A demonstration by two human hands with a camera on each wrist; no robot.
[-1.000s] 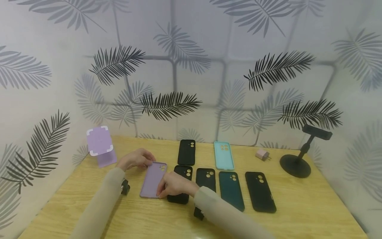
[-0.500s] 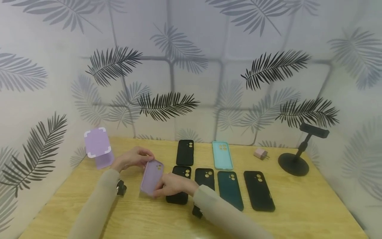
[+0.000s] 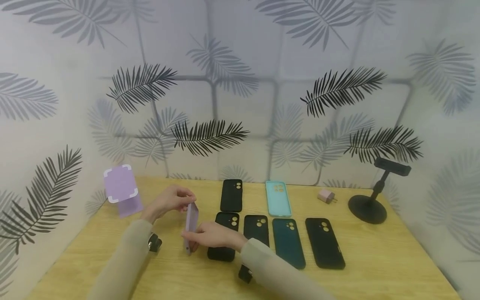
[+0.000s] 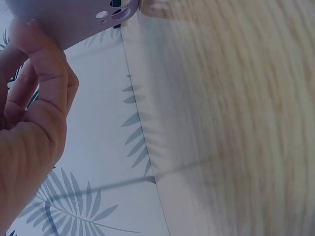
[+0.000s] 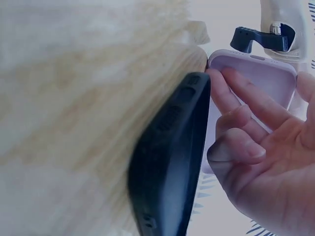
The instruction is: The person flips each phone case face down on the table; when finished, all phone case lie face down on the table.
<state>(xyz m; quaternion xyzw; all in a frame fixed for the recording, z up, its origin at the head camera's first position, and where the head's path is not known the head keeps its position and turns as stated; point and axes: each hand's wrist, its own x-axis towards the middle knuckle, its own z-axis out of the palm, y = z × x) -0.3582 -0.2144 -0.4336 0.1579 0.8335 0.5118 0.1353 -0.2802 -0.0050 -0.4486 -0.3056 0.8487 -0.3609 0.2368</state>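
Observation:
A lilac phone case (image 3: 193, 217) stands tipped up on its long side at the left of the table, edge toward the head camera. My left hand (image 3: 173, 199) pinches its far end; in the left wrist view the fingers (image 4: 51, 73) curl at the case near its camera holes. My right hand (image 3: 214, 234) holds the near end, and in the right wrist view two fingers (image 5: 256, 101) reach into its hollow side. Just right of it lies a black phone case (image 3: 221, 253), partly covered by the right hand.
More phone cases lie to the right: black (image 3: 231, 196), turquoise (image 3: 278, 202), another black (image 3: 256, 233), dark teal (image 3: 288, 246) and black (image 3: 325, 246). A lilac stand (image 3: 121, 183) is at the back left. A pink charger plug (image 3: 325, 196) and black phone stand (image 3: 369, 208) are at the right.
The lilac case lay flat with its hollow side up; both hands have lifted and turned it onto its long side. The other cases have stayed in place.

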